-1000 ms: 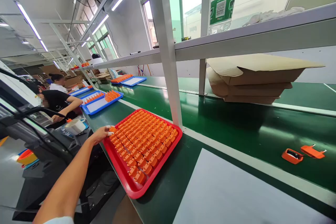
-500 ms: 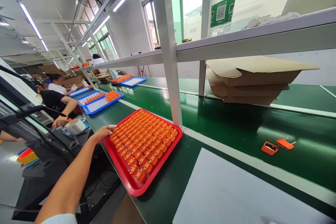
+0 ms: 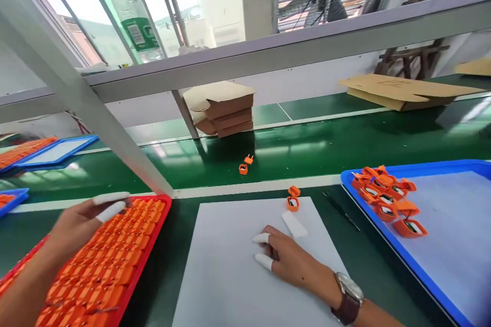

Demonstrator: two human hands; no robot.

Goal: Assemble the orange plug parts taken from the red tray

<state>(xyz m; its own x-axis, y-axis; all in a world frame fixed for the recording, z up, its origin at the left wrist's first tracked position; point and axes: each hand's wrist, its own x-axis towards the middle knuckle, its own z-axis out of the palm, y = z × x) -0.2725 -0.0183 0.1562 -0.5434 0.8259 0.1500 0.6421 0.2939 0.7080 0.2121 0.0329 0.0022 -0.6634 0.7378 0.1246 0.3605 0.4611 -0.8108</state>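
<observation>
1. Green conveyor bench (image 3: 330, 145): spans the full width of the frame, under a grey shelf rail (image 3: 291, 43).
2. White sheet (image 3: 230, 276): lower centre, lying flat on the bench.
3. Blue tray (image 3: 466, 166): right edge; a cluster of orange housings (image 3: 385, 199) sits in its upper left corner.
4. Red tray (image 3: 148, 253): lower left, filled with rows of orange parts (image 3: 103, 276).
5. Cardboard stack (image 3: 224, 110): centre, at the far side of the bench.
6. Left hand (image 3: 74, 227): above the red tray's upper corner. Two white-capped fingers (image 3: 111, 204) stretch out side by side over the orange parts; whether they grip one cannot be told.
7. Right hand (image 3: 293, 263): palm down on the white sheet, its capped fingers (image 3: 264, 261) slightly apart and holding nothing. A white strip (image 3: 294, 225) lies just beside it.
8. Orange pair (image 3: 293, 199): at the sheet's top edge, near the right hand.
</observation>
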